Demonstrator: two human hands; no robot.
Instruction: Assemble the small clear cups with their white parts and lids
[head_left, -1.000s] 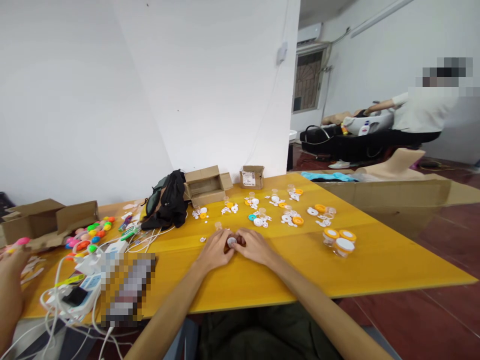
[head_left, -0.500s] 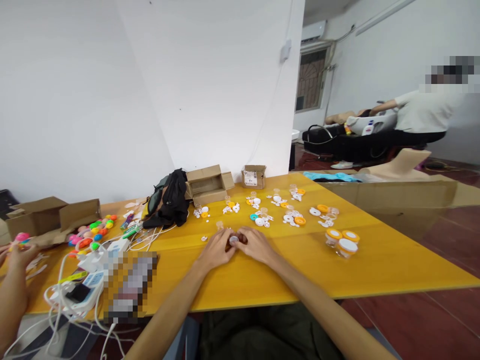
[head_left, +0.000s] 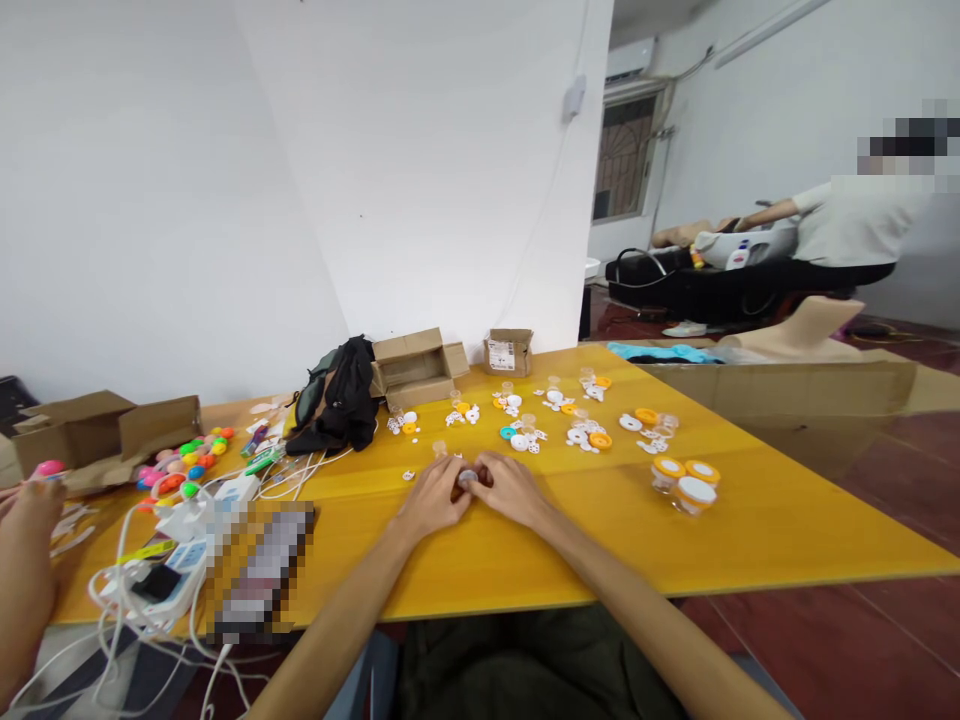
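Observation:
My left hand (head_left: pixel 432 498) and my right hand (head_left: pixel 510 488) rest together on the yellow table (head_left: pixel 750 520), fingers curled and pinching one small dark piece with a pale round top (head_left: pixel 466 478) between them. Its exact form is too small to tell. Just beyond my fingers lie scattered white, orange and teal small parts (head_left: pixel 555 420) and tiny clear cups. To the right stand three small jars with orange and white lids (head_left: pixel 681 478).
A black bag (head_left: pixel 339 396) and open cardboard boxes (head_left: pixel 414 366) sit at the table's far edge. Coloured balls (head_left: pixel 184 465), white cables and chargers (head_left: pixel 161 560) crowd the left. Another person's hand (head_left: pixel 26 520) is at far left; a person works in the background right.
My hands stay together on the small piece, with only slight finger movement. The other person's hand at far left shifted a little. The camera view drifted slightly.

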